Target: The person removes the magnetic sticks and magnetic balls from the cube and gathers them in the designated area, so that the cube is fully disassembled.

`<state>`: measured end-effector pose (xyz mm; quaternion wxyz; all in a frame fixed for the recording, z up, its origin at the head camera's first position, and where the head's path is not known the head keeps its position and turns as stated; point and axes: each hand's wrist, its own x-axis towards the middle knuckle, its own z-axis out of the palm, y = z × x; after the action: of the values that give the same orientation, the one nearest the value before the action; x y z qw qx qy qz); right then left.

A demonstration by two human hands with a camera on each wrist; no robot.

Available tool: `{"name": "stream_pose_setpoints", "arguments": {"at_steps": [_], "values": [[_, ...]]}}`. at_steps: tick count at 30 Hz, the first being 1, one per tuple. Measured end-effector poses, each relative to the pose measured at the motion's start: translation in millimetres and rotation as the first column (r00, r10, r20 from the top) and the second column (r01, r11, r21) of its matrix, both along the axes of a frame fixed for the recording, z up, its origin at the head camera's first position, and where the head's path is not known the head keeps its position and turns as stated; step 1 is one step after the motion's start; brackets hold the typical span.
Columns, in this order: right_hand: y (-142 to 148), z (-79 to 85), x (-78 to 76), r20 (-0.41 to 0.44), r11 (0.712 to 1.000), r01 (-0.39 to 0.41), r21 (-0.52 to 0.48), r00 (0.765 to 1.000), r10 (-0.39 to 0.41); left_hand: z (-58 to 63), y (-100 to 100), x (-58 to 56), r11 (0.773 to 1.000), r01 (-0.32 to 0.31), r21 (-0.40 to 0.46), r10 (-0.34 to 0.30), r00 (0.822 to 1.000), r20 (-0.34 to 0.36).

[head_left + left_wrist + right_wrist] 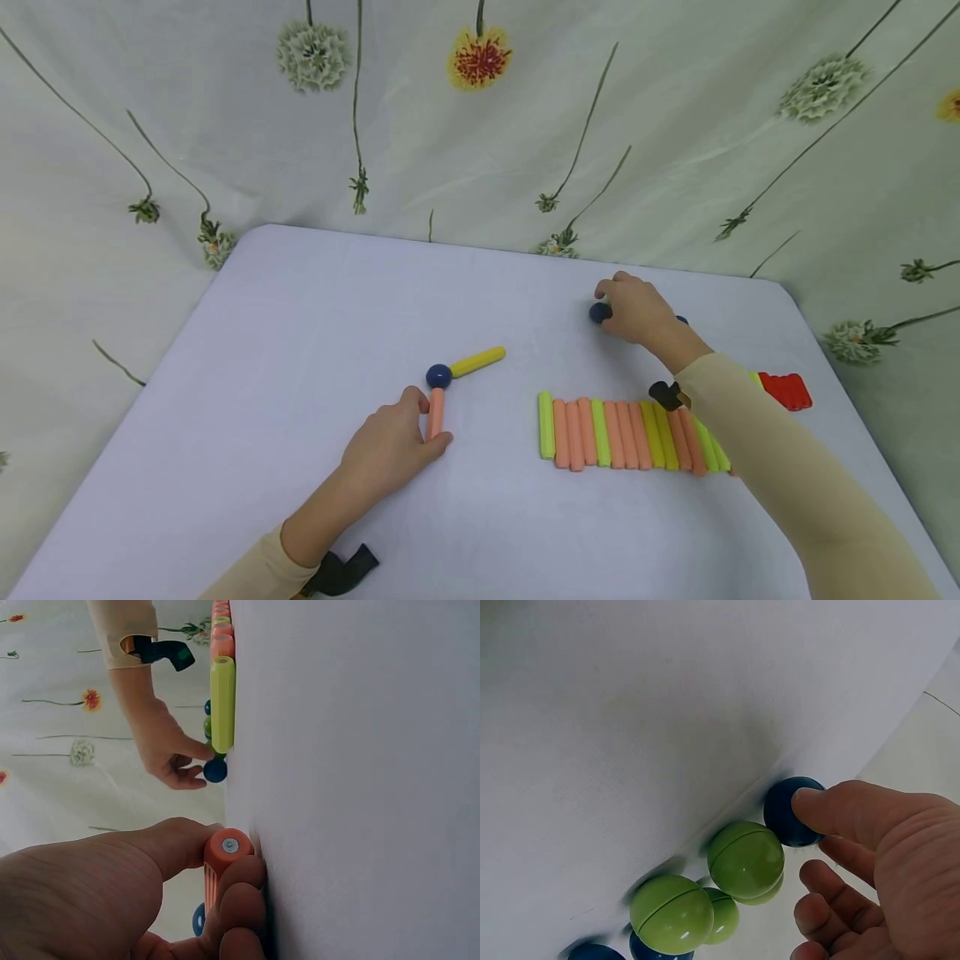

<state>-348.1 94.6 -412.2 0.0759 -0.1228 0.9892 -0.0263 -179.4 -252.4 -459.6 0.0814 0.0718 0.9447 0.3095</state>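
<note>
My left hand [386, 446] grips a salmon-pink magnetic rod [436, 414] between thumb and fingers, low over the white table. At the rod's far end sits a dark blue ball [438, 376], and from that ball a yellow rod [477, 362] angles off to the right. In the left wrist view the pink rod's near end shows a round metal tip. Toward the back right, my right hand [639, 312] pinches a dark blue ball [784, 817] with thumb and index finger. Beside this ball, green balls [746, 862] and more blue ones lie in a cluster, mostly hidden by the hand in the head view.
A row of pink, lime and yellow rods [622, 433] lies side by side at the right, partly under my right forearm. Red pieces [787, 392] lie past its far end. A flower-printed cloth [420, 125] hangs behind the table's back edge [420, 242].
</note>
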Motion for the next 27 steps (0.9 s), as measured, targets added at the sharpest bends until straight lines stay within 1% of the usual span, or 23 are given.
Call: {"name": "stream_pose_setpoints", "arguments": {"at_steps": [8, 14, 19, 25, 27], "values": [[-3, 1.4, 6.8, -0.034, 1.000, -0.025, 0.001, 0.999, 0.025, -0.8, 0, 1.2, 1.000, 0.003, -0.004, -0.003, 1.000, -0.012], [-9, 3.6, 11.2, -0.070, 1.000, -0.026, -0.009, 0.997, 0.026, 0.5, 0, 2.1, 1.000, 0.009, -0.004, -0.009, 1.000, -0.019], [-11, 3.8, 13.1, -0.074, 0.999, -0.037, -0.001, 0.997, 0.037, -0.2, 0, 1.4, 1.000, 0.007, -0.003, -0.007, 1.000, -0.015], [-12, 3.1, 15.4, -0.078, 1.000, -0.030, -0.001, 0.996, 0.030, -1.7, 0, 0.2, 1.000, -0.003, -0.004, 0.003, 1.000, -0.004], [-14, 2.8, 16.7, -0.093, 0.999, -0.048, 0.005, 0.994, 0.048, -1.8, -1, 0.1, 1.000, -0.006, -0.005, 0.006, 1.000, -0.001]]}}
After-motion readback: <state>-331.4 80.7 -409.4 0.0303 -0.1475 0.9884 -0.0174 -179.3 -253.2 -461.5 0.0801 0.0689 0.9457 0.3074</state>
